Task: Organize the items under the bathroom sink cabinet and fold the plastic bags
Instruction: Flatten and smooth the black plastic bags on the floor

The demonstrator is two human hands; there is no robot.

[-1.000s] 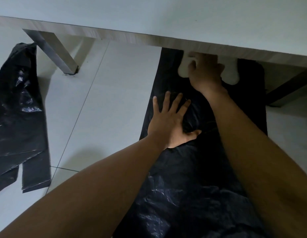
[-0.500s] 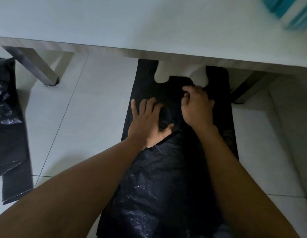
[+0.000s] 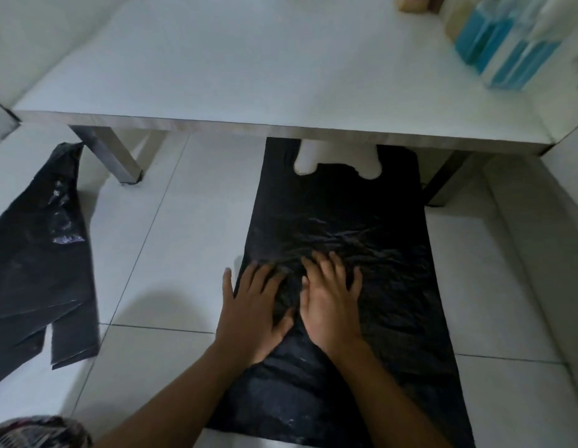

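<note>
A black plastic bag [image 3: 371, 208] lies spread flat on the white tiled floor, its two handles reaching under the low shelf. My left hand [image 3: 252, 308] presses flat on the bag's left part, fingers straight, the little finger over the bag's edge on the tile. Right beside it my right hand [image 3: 329, 302] lies flat on the bag's middle with fingers spread. The plastic is crumpled just beyond my fingertips. A second black plastic bag [image 3: 38, 253] lies crumpled on the floor at the far left.
A white low shelf [image 3: 249, 76] on metal legs [image 3: 116, 156] spans the top of the view. Blue-and-clear bottles [image 3: 504, 43] stand at its back right corner. A shiny crumpled bag [image 3: 38, 431] shows at the bottom left corner.
Both hands have slid back along the bag toward me, away from the handles. The right hand, earlier up at the handles, now lies flat beside the left.
</note>
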